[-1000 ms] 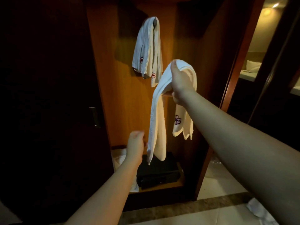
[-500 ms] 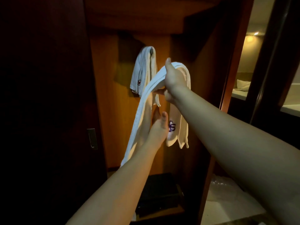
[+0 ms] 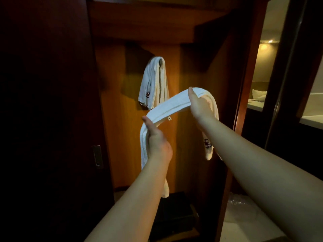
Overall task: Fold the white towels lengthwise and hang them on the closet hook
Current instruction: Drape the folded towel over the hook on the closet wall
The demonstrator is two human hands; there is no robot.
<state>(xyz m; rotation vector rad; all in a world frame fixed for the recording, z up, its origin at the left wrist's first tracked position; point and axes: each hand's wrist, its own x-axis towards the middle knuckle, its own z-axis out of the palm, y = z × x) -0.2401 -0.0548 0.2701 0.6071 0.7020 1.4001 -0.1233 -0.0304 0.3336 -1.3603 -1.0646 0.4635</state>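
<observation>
White terry cloth, folded into a long narrow band, is held up in front of an open wooden closet (image 3: 122, 137). This held towel (image 3: 173, 106) is stretched on a slant between two bare hands. Its upper part is gripped by the right hand (image 3: 201, 107), with the thumb laid over the top and the fingers curled round the band; beyond that hand the towel is draped downward, and a dark embroidered monogram (image 3: 208, 143) is seen near its hanging end. Its lower part is gripped by the left hand (image 3: 157, 138), thumb pressed on the fold, and from there the remaining length is left hanging straight down behind the left forearm.

Behind and above the held towel, a second white towel (image 3: 153, 84) is seen already draped over a small metal hook (image 3: 160, 62) on the closet's back panel, its own monogram showing near the lower left edge. The two towels are not touching.

A dark sliding door with a recessed metal handle (image 3: 97, 156) is seen at the left. A dark box (image 3: 174, 215) is set on the closet floor.
</observation>
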